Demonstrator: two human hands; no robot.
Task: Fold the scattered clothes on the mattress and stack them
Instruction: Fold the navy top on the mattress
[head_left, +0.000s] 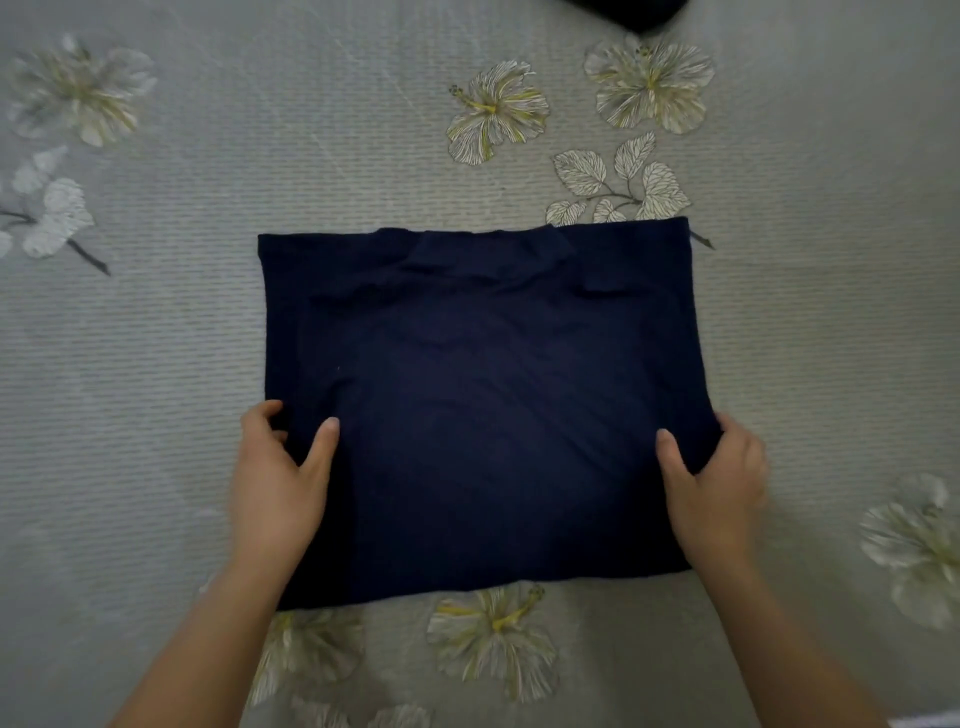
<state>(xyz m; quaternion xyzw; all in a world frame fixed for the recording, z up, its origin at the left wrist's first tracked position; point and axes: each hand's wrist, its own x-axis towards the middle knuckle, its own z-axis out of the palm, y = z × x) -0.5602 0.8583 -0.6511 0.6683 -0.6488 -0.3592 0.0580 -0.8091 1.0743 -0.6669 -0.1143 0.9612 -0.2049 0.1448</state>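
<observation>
A navy blue garment lies folded into a rough rectangle in the middle of the mattress, its collar end at the far edge. My left hand pinches the garment's left edge, thumb on top and fingers curled under the cloth. My right hand grips the right edge the same way, thumb lying on the fabric. Both hands hold the cloth about two thirds of the way down toward me.
The mattress cover is grey with a printed flower and leaf pattern. A dark piece of cloth shows at the far top edge of the view, cut off by the frame.
</observation>
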